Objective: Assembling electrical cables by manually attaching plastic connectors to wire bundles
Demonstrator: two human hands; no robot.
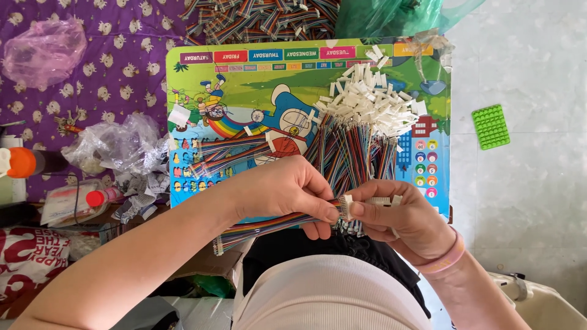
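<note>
My left hand (287, 189) pinches the end of a flat rainbow ribbon cable (269, 223) that runs back to the left under my wrist. My right hand (400, 217) holds a small white plastic connector (347, 206) against that cable end, with more white connectors tucked in its palm. Both hands meet at the near edge of a colourful cartoon lap board (244, 91). On the board lies a fanned bundle of multicoloured cables (351, 153) with white connectors (370, 101) fitted on their far ends.
A heap of loose ribbon cables (263, 18) lies beyond the board, beside a green plastic bag (391, 15). Crumpled clear bags (119, 143), a pink bag (43, 52) and orange-capped bottles (24, 162) sit left on purple cloth. A green studded block (490, 126) lies on the tiled floor at right.
</note>
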